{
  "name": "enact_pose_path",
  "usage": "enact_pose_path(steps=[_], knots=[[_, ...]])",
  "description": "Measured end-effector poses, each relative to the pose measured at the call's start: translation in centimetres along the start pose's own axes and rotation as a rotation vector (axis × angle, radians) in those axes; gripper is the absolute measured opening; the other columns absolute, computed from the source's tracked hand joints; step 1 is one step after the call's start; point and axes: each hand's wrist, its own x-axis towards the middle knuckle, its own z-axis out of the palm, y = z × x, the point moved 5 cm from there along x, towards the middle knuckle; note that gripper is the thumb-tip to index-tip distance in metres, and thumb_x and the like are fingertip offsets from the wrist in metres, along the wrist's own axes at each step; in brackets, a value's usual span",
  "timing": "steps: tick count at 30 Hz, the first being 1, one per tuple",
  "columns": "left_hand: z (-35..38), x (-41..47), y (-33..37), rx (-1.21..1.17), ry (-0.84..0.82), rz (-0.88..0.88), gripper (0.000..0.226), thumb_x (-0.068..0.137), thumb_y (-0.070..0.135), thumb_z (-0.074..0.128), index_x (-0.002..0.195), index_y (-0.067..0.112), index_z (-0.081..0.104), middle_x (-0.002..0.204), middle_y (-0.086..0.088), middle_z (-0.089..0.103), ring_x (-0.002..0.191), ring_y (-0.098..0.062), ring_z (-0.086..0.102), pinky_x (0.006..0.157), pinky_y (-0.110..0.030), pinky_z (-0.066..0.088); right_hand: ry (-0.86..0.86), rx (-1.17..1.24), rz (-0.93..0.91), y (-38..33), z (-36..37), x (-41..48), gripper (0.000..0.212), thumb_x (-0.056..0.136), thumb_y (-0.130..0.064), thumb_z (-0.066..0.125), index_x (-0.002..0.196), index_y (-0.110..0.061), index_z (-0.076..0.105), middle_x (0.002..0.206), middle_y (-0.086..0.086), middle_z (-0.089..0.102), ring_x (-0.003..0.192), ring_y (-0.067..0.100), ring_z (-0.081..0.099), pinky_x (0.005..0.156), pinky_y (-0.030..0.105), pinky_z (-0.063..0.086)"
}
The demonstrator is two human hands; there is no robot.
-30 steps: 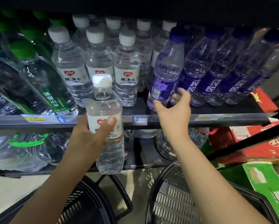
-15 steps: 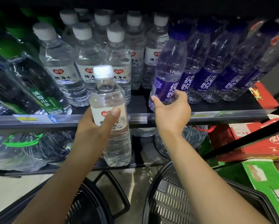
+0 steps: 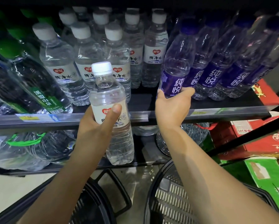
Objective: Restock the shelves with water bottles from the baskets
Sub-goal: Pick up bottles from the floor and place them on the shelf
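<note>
Head: white-capped bottle (image 3: 110,101) left, purple-labelled bottle (image 3: 176,67) right

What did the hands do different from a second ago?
The right hand closed its fingers round the bottom of the front purple bottle it was only touching. The left hand lifted its white-capped bottle a little nearer the shelf. Its grip and the other bottles stayed the same.

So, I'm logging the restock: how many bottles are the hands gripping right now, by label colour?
white-label water bottle, in left hand: 1
purple-label water bottle, in right hand: 1
Total: 2
</note>
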Motion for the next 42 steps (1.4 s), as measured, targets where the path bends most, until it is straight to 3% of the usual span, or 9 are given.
enact_pose_path(steps=[6, 11, 19, 24, 29, 32, 36, 40, 42], knots=[[0.1, -0.2, -0.3, 0.016, -0.007, 0.008, 0.013, 0.078, 0.052, 0.054, 0.084, 0.04, 0.05, 0.058, 0.041, 0.056, 0.059, 0.026, 0.052, 0.046, 0.004, 0.035, 0.021, -0.054, 0.012, -0.4, 0.0, 1.1, 0.064, 0.069, -0.031, 0.083, 0.113, -0.011, 0.041, 0.111, 0.008, 0.057, 0.105, 0.031, 0.057, 0.096, 0.046, 0.043], [0.3, -0.5, 0.0, 0.005, -0.021, 0.017, 0.038, 0.057, 0.063, 0.049, 0.087, 0.039, 0.053, 0.062, 0.037, 0.06, 0.061, 0.021, 0.056, 0.046, 0.002, 0.036, -0.008, -0.163, 0.064, -0.6, 0.2, 1.6, 0.068, 0.071, -0.039, 0.082, 0.12, -0.013, 0.043, 0.121, 0.007, 0.053, 0.11, 0.029, 0.054, 0.099, 0.04, 0.037], [0.7, -0.7, -0.4, -0.03, -0.028, 0.036, 0.045, 0.053, 0.066, 0.052, 0.09, 0.041, 0.057, 0.071, 0.033, 0.065, 0.068, 0.015, 0.062, 0.052, -0.001, 0.041, -0.112, -0.198, 0.096, -1.0, 0.5, 1.8, 0.08, 0.066, -0.042, 0.084, 0.124, -0.01, 0.039, 0.126, 0.011, 0.048, 0.113, 0.032, 0.052, 0.098, 0.042, 0.037], [1.4, -0.7, -0.3, -0.05, -0.043, 0.033, 0.052, 0.049, 0.07, 0.051, 0.091, 0.04, 0.056, 0.073, 0.034, 0.065, 0.07, 0.013, 0.063, 0.056, -0.006, 0.044, -0.371, 0.144, -0.088, -1.9, -3.6, -1.7, 0.057, 0.078, -0.025, 0.078, 0.125, -0.014, 0.048, 0.12, 0.001, 0.056, 0.113, 0.015, 0.054, 0.101, 0.037, 0.044], [3.3, -0.4, 1.3, -0.062, -0.118, 0.069, 0.023, 0.073, 0.05, 0.061, 0.092, 0.039, 0.055, 0.073, 0.037, 0.064, 0.073, 0.017, 0.061, 0.057, -0.001, 0.042, -1.098, 0.031, -0.155, -3.8, -6.8, -7.6, 0.065, 0.074, -0.033, 0.078, 0.128, -0.04, 0.043, 0.115, -0.029, 0.054, 0.105, -0.015, 0.052, 0.089, 0.008, 0.043], [4.4, 0.1, 1.9, -0.088, -0.145, 0.102, 0.038, 0.062, 0.056, 0.061, 0.095, 0.038, 0.057, 0.081, 0.029, 0.069, 0.078, 0.01, 0.065, 0.06, -0.004, 0.046, -0.986, 0.089, -0.112, -3.8, -6.4, -8.0, 0.057, 0.068, -0.029, 0.085, 0.1, -0.049, 0.043, 0.091, -0.034, 0.057, 0.086, -0.025, 0.053, 0.067, -0.003, 0.038], [5.8, 0.7, 2.7, -0.08, -0.188, 0.124, 0.019, 0.082, 0.032, 0.068, 0.099, 0.031, 0.059, 0.077, 0.022, 0.071, 0.075, 0.009, 0.066, 0.059, -0.003, 0.044, -0.85, 0.083, -0.035, -3.2, -5.1, -6.8, 0.05, 0.067, -0.034, 0.083, 0.103, -0.039, 0.048, 0.083, -0.022, 0.062, 0.075, -0.019, 0.057, 0.055, 0.002, 0.042], [5.6, 2.4, 4.2, -0.009, -0.232, 0.159, 0.033, 0.081, 0.039, 0.069, 0.106, 0.018, 0.061, 0.075, 0.016, 0.071, 0.07, 0.005, 0.067, 0.059, -0.005, 0.045, -0.819, 0.106, -0.094, -4.0, -4.4, -4.7, 0.042, 0.067, -0.028, 0.084, 0.097, -0.034, 0.055, 0.083, -0.02, 0.067, 0.076, -0.014, 0.061, 0.06, 0.003, 0.045], [4.8, 3.2, 4.1, 0.047, -0.206, 0.176, 0.054, 0.074, 0.048, 0.075, 0.116, 0.018, 0.061, 0.093, 0.008, 0.072, 0.085, -0.001, 0.068, 0.071, -0.012, 0.05, -0.733, 0.139, -0.115, -4.1, -4.0, -3.6, 0.044, 0.07, -0.024, 0.084, 0.104, -0.028, 0.058, 0.088, -0.016, 0.069, 0.077, -0.01, 0.064, 0.064, 0.006, 0.047]])
